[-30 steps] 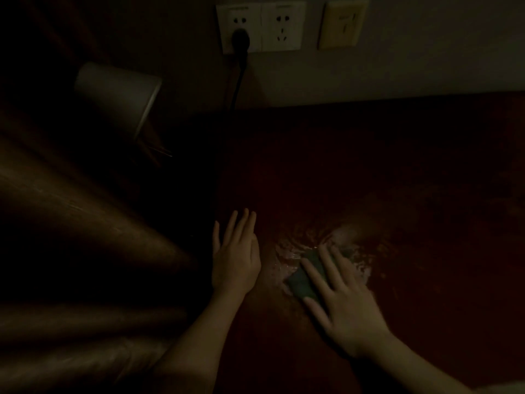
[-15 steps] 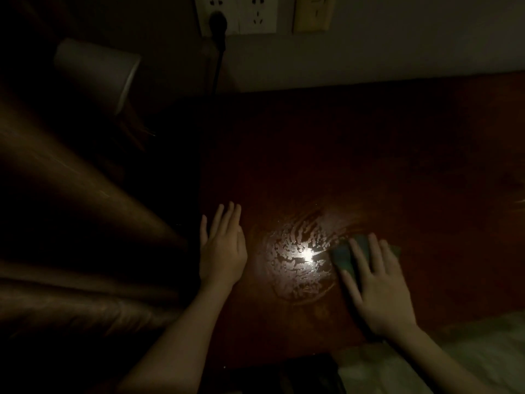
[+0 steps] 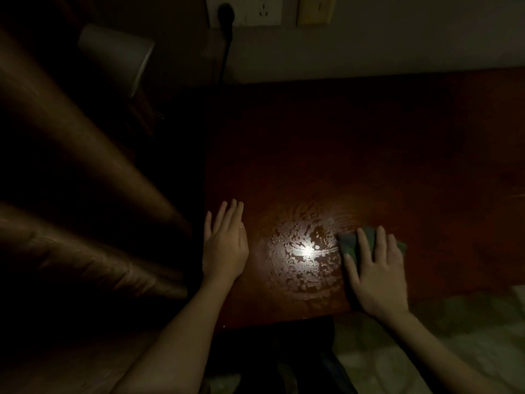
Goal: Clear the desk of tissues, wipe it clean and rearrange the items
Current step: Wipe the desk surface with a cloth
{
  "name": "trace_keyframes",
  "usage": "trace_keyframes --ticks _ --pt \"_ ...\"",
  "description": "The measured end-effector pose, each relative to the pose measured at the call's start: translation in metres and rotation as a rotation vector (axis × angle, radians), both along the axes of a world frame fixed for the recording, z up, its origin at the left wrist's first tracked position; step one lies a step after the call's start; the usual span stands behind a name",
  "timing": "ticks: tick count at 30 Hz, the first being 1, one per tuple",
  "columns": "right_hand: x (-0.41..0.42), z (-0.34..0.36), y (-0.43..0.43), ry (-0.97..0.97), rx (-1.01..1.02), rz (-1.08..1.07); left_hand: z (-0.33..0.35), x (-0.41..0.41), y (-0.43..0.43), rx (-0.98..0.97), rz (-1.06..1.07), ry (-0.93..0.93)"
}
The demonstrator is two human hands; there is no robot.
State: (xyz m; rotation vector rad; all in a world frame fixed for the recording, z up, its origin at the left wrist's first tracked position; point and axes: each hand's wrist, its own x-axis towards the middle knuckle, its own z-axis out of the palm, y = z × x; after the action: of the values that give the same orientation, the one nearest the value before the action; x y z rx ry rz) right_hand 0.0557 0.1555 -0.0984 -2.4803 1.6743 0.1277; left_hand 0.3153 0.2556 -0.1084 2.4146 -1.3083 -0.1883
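Our dull green wiping cloth (image 3: 348, 244) lies on the dark red-brown wooden tabletop (image 3: 369, 152), near its front edge and touching the right side of a glistening wet patch (image 3: 304, 251). Our right hand (image 3: 377, 277) presses flat on the cloth, fingers straight and slightly spread. Our left hand (image 3: 224, 245) rests flat at the tabletop's left edge, fingers straight and close together, holding nothing. Brown curtain folds (image 3: 71, 137) hang on the left. At the back we see a white lampshade (image 3: 119, 52) and a black plug (image 3: 225, 12) in a white wall socket (image 3: 255, 12).
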Motion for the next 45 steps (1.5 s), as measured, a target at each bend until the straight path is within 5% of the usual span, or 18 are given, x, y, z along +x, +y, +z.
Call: trace_keyframes --ticks 6,11,15,21,29,36,45 --pt "0.081 -0.005 0.041 -0.028 0.027 0.310 0.000 -0.006 0.005 0.000 0.015 -0.006" --pt "0.037 0.000 0.064 -0.072 0.079 0.505 -0.002 -0.013 0.009 0.024 0.028 -0.009" --pt "0.014 0.028 0.041 -0.170 0.362 0.581 0.001 -0.023 0.020 -0.007 -0.001 0.027" --pt "0.010 0.053 -0.002 -0.024 0.447 0.760 0.004 -0.049 0.042 0.035 -0.097 0.031" --pt "0.027 0.047 0.010 -0.230 0.324 0.486 0.023 -0.056 0.052 0.149 -0.035 0.062" --pt "0.018 0.048 0.018 -0.119 0.305 0.626 0.033 -0.064 0.058 0.222 -0.074 0.035" --pt "0.029 0.047 0.010 -0.251 0.342 0.504 0.054 -0.062 0.046 0.268 -0.125 0.016"
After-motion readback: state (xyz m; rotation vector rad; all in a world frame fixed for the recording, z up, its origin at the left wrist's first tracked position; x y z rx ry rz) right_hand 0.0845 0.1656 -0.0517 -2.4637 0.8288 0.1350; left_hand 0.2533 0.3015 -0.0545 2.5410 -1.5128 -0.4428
